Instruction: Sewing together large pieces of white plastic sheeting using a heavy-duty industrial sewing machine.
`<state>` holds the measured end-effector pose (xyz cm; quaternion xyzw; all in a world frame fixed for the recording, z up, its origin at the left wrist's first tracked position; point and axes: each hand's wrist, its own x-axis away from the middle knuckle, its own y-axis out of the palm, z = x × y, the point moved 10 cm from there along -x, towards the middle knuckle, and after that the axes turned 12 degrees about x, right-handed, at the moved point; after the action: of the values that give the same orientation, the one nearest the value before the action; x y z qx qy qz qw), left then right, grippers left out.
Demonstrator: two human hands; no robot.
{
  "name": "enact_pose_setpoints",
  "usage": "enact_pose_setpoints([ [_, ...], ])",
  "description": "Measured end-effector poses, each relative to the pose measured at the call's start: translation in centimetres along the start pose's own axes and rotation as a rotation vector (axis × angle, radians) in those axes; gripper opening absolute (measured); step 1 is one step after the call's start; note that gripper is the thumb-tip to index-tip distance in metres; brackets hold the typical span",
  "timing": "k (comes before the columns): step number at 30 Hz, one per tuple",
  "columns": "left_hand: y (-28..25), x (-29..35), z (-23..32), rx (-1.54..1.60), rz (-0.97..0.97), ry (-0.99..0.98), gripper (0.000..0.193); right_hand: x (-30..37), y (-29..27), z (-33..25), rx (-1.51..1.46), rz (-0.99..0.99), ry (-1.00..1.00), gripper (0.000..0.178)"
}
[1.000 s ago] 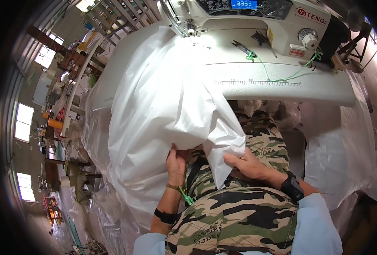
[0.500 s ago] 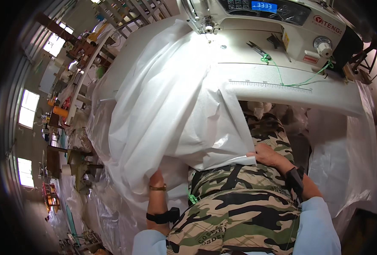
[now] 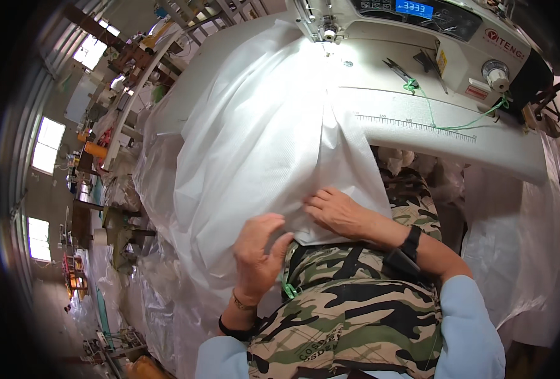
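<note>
A large white woven plastic sheet (image 3: 255,151) spreads from under the sewing machine's needle area down over my lap, its near edge lying against the camouflage apron. My left hand (image 3: 258,256) is lifted at the near left edge of the sheet, thumb and fingers apart and nothing between them. Further right, my right hand (image 3: 335,211) rests on the sheet, fingers bent together against a fold; the fingertips are partly hidden. The sewing machine head (image 3: 328,31) stands at the top with its lamp lit over the sheet.
A pair of thread snips (image 3: 397,71) with green thread lies on the machine table (image 3: 444,148), right of the needle. White plastic sheeting (image 3: 507,227) hangs at the right. More clear sheeting (image 3: 160,297) is heaped at the left, with cluttered workshop furniture beyond.
My left hand has come out from beneath the sheet and risen. The right hand has let go of the right corner and moved left onto the sheet. The view has shifted slightly.
</note>
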<state>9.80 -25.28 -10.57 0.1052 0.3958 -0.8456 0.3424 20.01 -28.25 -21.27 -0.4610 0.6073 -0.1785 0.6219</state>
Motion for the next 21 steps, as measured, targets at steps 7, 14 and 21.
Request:
enact_pose_setpoints([
  [7,-4.3,0.8,0.1,0.072,0.136,-0.081,0.023,0.7,3.6,6.6,-1.266,0.23,0.848,0.029],
  [14,-3.7,-0.7,1.6,0.037,0.013,0.0,0.028,-2.5,1.9,-4.9,-1.122,-0.18,0.307,0.036],
  [21,-1.7,-1.3,-0.8,-0.172,-0.305,-0.216,0.029,-5.0,-0.4,-12.9,-0.736,-0.132,-0.257,0.031],
])
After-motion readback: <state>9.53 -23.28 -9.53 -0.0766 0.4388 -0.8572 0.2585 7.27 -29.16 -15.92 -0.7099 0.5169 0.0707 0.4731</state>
